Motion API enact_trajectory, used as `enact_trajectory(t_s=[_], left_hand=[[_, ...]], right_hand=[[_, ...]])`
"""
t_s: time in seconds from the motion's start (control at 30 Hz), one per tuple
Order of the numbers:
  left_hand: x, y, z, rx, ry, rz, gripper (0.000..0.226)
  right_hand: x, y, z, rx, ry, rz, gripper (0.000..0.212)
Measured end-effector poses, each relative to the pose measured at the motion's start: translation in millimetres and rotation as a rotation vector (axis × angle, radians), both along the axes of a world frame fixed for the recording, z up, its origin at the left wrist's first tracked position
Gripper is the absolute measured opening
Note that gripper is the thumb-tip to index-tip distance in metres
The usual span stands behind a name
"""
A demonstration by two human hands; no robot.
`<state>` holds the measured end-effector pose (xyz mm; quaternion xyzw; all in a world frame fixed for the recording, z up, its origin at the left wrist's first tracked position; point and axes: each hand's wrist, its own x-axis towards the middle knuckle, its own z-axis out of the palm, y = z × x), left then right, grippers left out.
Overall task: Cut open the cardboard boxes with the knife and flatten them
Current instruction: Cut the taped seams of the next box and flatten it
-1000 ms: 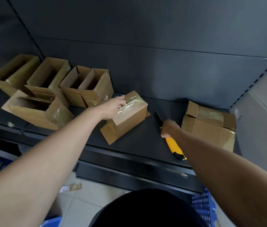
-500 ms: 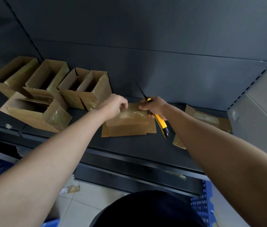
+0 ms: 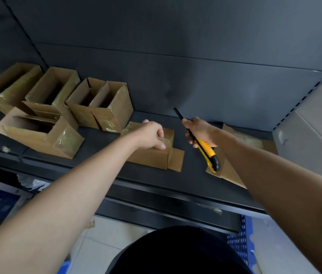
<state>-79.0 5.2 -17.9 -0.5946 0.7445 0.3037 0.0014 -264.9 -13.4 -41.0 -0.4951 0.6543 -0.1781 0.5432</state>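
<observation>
On the left part of the dark shelf (image 3: 191, 180) we see a group of open boxes (image 3: 33, 139). They stand close together with their tops open, and they are not yet flattened. To the right of them, near the middle of the shelf, lies the taped box (image 3: 148, 158), which we judge is the 1 in work now. It sits low, and 1 flap (image 3: 176, 160) lies flat on the shelf at its right end.

Our left grip (image 3: 152, 135) is on top of this box. The fingers are curled over the glossy tape and the thumb is at the near edge, so this grip is closed on the box and holds it down. Just to the right, our right grip (image 3: 201, 131) is closed around the knife (image 3: 206, 149). It is in the air above the shelf, apart from the box. The dark blade end points up and away, and the yellow handle points down toward us. At the far right lies flattened cardboard (image 3: 255, 142), partly hidden behind the right arm.

We judge the box to be light and thin, so it may slide or crush if the blade pushes it. The tape looks smooth and perhaps slippery. It is better to hold the bare cardboard edges, with the fingers away from the tape seam where the blade must run.
</observation>
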Motion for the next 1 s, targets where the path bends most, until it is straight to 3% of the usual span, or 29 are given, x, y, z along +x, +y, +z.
enact_trajectory(t_s=[0.17, 0.3, 0.53, 0.8, 0.9, 1.0], left_hand=[[11.4, -0.8, 3.2, -0.018, -0.016, -0.026, 0.021], [17.0, 0.3, 4.7, -0.029, -0.030, -0.063, 0.019], [18.8, 5.3, 4.0, -0.034, -0.079, -0.149, 0.020], [19.1, 8.2, 3.0, -0.039, -0.102, -0.132, 0.025], [20.7, 8.1, 3.5, -0.038, -0.108, -0.131, 0.017], [21.5, 4.7, 6.4, -0.056, -0.029, -0.091, 0.016]], right_hand=[[-21.4, 5.4, 16.8, 0.098, -0.019, 0.257, 0.023], [-22.9, 9.7, 23.7, -0.027, 0.360, 0.543, 0.027], [8.3, 9.1, 30.6, -0.214, 0.601, 0.772, 0.025], [25.2, 14.5, 26.7, -0.284, 0.649, 0.899, 0.027], [19.2, 16.4, 33.1, -0.189, 0.564, 0.902, 0.026], [7.0, 18.5, 39.1, -0.066, 0.647, 0.941, 0.025]])
